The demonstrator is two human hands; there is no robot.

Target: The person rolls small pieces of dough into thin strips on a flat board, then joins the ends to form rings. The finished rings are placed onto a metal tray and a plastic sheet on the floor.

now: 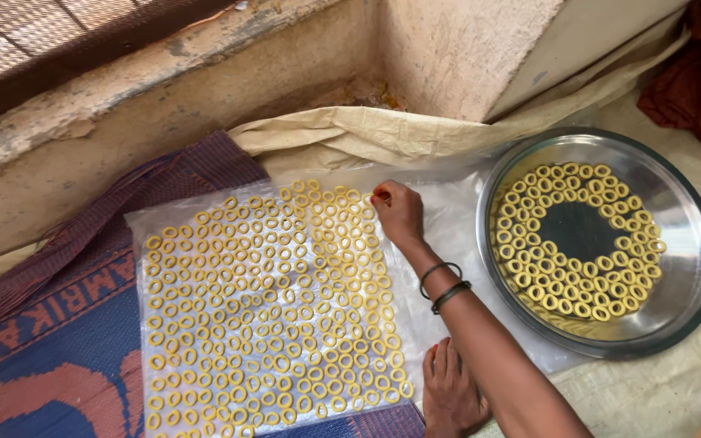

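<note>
Head view, one entry per item, each placed against the clear plastic sheet (440, 235) spread over the woven mat (58, 341).

1. Right hand (399, 212): at the sheet's far right corner, just past the last column of rings. Fingers drawn close together, tips pinched on a single yellow ring (380, 195), held low at the sheet.

2. Left hand (450, 389): at the sheet's near right edge. Fingers extended and lying together, palm down, holding nothing; it appears to bear weight or pin the plastic, though which cannot be told.

3. Laid rings (269, 300): small yellow dough-like rings, filling the left and middle of the sheet in loose rows, each flat with its hole upward. Being round, they have no long axis; the rows run from near edge to far edge.

4. Steel plate (691, 268): round, just right of the sheet, its rim resting on the plastic's right margin. Remaining rings (578, 268) lie heaped in a crescent around a bare centre.

5. Beige cloth (350, 134) and plaster wall (204, 105): beyond the sheet's far edge.

Step in hand, as judged: setting one ring down at the end of a far row. The next move would call for a fresh ring from the plate, laid flat on the bare strip right of the rows, without overlapping neighbours.
</note>
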